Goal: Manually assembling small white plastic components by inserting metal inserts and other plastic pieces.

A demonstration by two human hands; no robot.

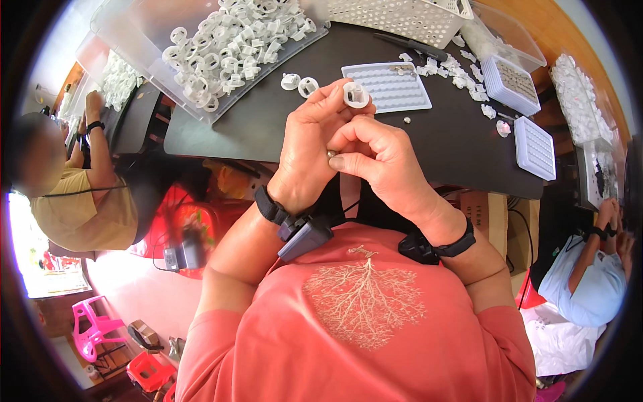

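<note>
Over the table's near edge, my left hand (308,127) holds a small white translucent round plastic part (356,96) with a dark slot, at its fingertips. My right hand (378,149) is closed just beside it, thumb and forefinger pinching a small round silvery piece (331,154), partly hidden. Behind my hands lies a pale blue ridged tray (395,86) with a few small pieces near its far right corner. Two more white round parts (307,87) rest left of that tray. A tiny round silvery piece (406,120) sits by its near edge.
A clear bin (231,100) heaped with white parts stands at back left, a white perforated basket (395,20) at the back. White scraps (462,72), stacked trays (510,86) and another tray (535,149) lie right. Co-workers sit at left (87,201) and right (576,281).
</note>
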